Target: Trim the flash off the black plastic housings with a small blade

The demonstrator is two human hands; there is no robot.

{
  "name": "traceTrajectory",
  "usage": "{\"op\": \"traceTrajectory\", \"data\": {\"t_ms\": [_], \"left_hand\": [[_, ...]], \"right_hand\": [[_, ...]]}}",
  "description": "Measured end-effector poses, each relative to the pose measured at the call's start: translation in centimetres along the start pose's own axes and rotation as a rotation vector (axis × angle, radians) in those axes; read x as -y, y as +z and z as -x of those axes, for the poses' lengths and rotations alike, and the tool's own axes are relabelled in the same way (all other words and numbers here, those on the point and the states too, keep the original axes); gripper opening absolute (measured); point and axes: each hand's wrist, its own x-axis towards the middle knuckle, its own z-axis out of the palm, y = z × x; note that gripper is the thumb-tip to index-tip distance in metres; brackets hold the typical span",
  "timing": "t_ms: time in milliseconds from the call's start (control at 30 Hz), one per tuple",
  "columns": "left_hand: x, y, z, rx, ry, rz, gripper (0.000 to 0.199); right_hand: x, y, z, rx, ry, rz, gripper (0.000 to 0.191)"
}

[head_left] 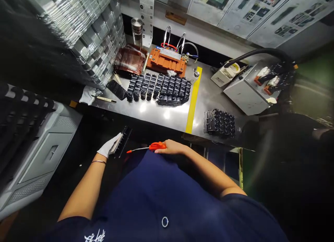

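Note:
My left hand (109, 145), in a white glove, grips a long black ribbed plastic part (123, 142) below the bench's front edge. My bare right hand (169, 147) is wrapped round an orange air blow gun (156, 146). Its thin metal nozzle points left, the orange tip close to the black part but apart from it. On the bench beyond my hands, rows of black plastic parts (159, 87) lie side by side. Another block of black parts (220, 123) sits farther right.
A yellow tape strip (193, 103) crosses the steel bench (167, 113). Behind the parts stand an orange fixture (167, 61) and a glass bottle (137, 31). Wrapped trays (91, 37) are stacked at left, above a grey crate (47, 155). A white box-shaped machine (246, 94) stands right.

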Motion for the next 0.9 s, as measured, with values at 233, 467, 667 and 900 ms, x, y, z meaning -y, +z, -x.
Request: {"op": "traceTrajectory", "data": {"t_ms": [233, 467, 667, 900], "left_hand": [[-0.9, -2.1, 0.9, 0.032, 0.153, -0.197, 0.033], [-1.8, -1.5, -0.5, -0.091, 0.436, -0.482, 0.022], [-2.7, -2.3, -0.4, -0.133, 0.501, -0.508, 0.04], [-5.1, 0.0, -2.2, -0.335, 0.4, -0.459, 0.035]], "right_hand": [[2.9, 1.4, -1.0, 0.019, 0.003, 0.003, 0.063], [3.0, 0.6, -1.6, 0.015, 0.042, -0.038, 0.062], [2.2, 0.3, -1.7, -0.015, 0.088, -0.015, 0.06], [4.5, 1.6, -1.6, -0.02, 0.039, 0.075, 0.066]]}}
